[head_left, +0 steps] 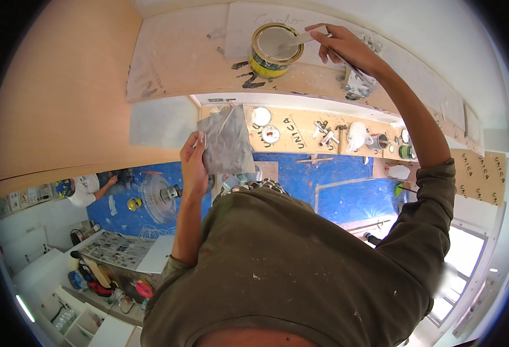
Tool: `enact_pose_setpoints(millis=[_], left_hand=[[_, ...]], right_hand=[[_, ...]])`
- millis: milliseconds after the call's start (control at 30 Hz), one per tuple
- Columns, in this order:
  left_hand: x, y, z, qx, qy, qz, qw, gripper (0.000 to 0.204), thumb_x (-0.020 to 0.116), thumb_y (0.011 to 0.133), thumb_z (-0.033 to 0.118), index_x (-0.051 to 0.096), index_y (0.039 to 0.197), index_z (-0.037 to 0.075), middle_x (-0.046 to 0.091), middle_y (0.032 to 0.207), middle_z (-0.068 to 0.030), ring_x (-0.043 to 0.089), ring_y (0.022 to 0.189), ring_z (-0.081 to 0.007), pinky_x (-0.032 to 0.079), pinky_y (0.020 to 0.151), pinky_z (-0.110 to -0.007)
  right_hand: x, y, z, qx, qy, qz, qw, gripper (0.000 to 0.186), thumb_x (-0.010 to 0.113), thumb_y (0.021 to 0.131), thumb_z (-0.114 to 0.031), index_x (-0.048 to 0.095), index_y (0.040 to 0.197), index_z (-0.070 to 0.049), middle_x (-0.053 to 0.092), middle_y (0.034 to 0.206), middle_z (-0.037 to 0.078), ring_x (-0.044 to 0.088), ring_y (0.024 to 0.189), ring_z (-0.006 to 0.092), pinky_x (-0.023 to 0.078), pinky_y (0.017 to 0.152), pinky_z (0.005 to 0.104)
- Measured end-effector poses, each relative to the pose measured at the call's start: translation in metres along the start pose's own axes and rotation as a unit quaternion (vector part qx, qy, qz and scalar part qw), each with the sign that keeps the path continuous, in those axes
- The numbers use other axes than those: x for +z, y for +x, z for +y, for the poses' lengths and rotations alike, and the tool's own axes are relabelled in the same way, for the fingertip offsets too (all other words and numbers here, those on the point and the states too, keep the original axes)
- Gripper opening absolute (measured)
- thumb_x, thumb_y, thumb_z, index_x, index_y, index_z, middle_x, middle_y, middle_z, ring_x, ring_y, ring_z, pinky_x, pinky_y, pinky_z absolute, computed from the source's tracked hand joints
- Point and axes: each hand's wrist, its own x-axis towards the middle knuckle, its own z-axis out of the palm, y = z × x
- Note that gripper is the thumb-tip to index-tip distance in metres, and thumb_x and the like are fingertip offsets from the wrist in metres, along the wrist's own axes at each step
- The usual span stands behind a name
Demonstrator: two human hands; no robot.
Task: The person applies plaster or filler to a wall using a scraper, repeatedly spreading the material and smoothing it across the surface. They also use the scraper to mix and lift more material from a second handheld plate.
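Note:
An opened tin (pixel 269 68) with a yellow band holds pale grey putty (pixel 277 43) and stands on the paper-covered upper shelf (pixel 179 69). My right hand (pixel 347 47) reaches over from the right, its fingers closed on a pale flat scraper (pixel 311 37) whose end dips into the putty. Lower and to the left, my left hand (pixel 194 165) grips the edge of a thin grey, smeared sheet (pixel 226 140), thumb against its face. A whitish, smeared object (pixel 358 82) shows beside my right wrist; its kind is unclear.
Lids (pixel 270 134), a hammer (pixel 341 134) and several tins lie on the lower covered surface (pixel 300 136). Blue sheeting (pixel 289 179) covers the floor, with a large fan (pixel 159 196) at left. Another person (pixel 83 189) is at far left. A tall wooden panel (pixel 63 87) rises on the left.

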Motion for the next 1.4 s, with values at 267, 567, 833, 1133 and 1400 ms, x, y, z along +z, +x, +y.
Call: enact_pose_setpoints(millis=[267,567,833,1133,1400], left_hand=[[0.018,0.009,0.001,-0.003,-0.011,-0.012,1.000,0.022,0.049,0.100,0.016,0.059,0.108,-0.001,0.065,0.097,-0.0049,0.060,0.084,-0.0080,0.051,0.074,-0.024],[0.032,0.013,-0.001,0.008,-0.034,-0.003,0.999,0.020,0.051,0.099,0.015,0.060,0.107,-0.001,0.066,0.092,-0.0037,0.059,0.078,-0.0057,0.049,0.069,-0.021],[0.028,0.005,-0.011,0.015,-0.054,-0.008,0.998,0.018,0.051,0.098,0.011,0.059,0.107,-0.003,0.066,0.100,-0.0056,0.063,0.089,-0.0095,0.052,0.079,-0.024],[0.017,0.005,-0.020,0.021,-0.053,0.018,0.998,0.024,0.050,0.099,0.015,0.059,0.112,-0.004,0.066,0.099,-0.0079,0.062,0.087,-0.0099,0.051,0.078,-0.023],[0.020,0.017,-0.004,0.010,-0.037,0.016,0.999,0.026,0.050,0.099,0.017,0.058,0.111,-0.004,0.066,0.098,-0.0089,0.062,0.084,-0.0100,0.051,0.075,-0.025]], right_hand=[[0.011,0.010,0.010,-0.005,-0.018,0.068,0.998,0.044,0.050,0.096,-0.041,0.063,0.091,0.000,0.064,0.075,0.006,0.040,0.051,0.0054,0.036,0.051,0.0223],[-0.020,0.001,-0.008,-0.063,0.005,0.143,0.988,0.040,0.053,0.095,-0.038,0.066,0.089,0.000,0.062,0.069,0.004,0.041,0.051,0.0056,0.037,0.051,0.0242],[-0.004,0.021,-0.034,-0.167,-0.179,0.128,0.961,0.040,0.055,0.094,-0.038,0.068,0.094,0.000,0.064,0.068,0.009,0.061,0.060,0.0141,0.048,0.059,0.0282],[0.010,0.029,-0.039,-0.268,-0.281,0.138,0.911,0.035,0.055,0.094,-0.033,0.069,0.092,-0.002,0.068,0.070,0.016,0.065,0.056,0.0223,0.052,0.062,0.0316],[0.013,0.018,-0.052,-0.177,-0.131,0.133,0.966,0.033,0.057,0.094,-0.031,0.067,0.095,0.000,0.066,0.068,0.014,0.063,0.052,0.0183,0.052,0.057,0.0288]])
